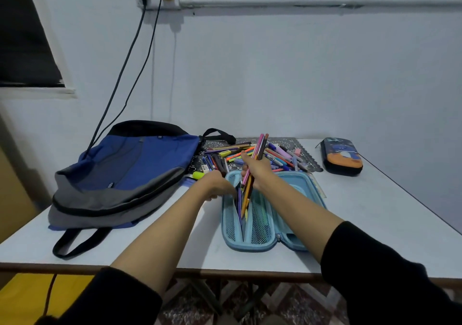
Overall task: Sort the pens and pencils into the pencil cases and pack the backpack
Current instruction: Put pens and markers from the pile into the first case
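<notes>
backpack (130, 174): lies flat on the table (150, 244), well left of both hands; no case in it as far as visible, packing not started
left hand (217, 184): fingers bent down onto the left rim of the blue pencil case (252, 247), holding it; looks to be keeping the mesh pocket open
blue pencil case: lies open under both hands; a few items already in the mesh pockets
bundle of pencils (260, 147): clamped in the right hand, lower tips inside the case pocket, tops tilted away
right hand (255, 169): just right of the left hand, fist closed round the bundle
pile of pens and pencils (282, 155): just beyond the hands, large, mostly unsorted
dark pencil case (341, 158): well right of the hands, looks closed, untouched
progress: early; first batch going in, pile, second case and backpack left
</notes>
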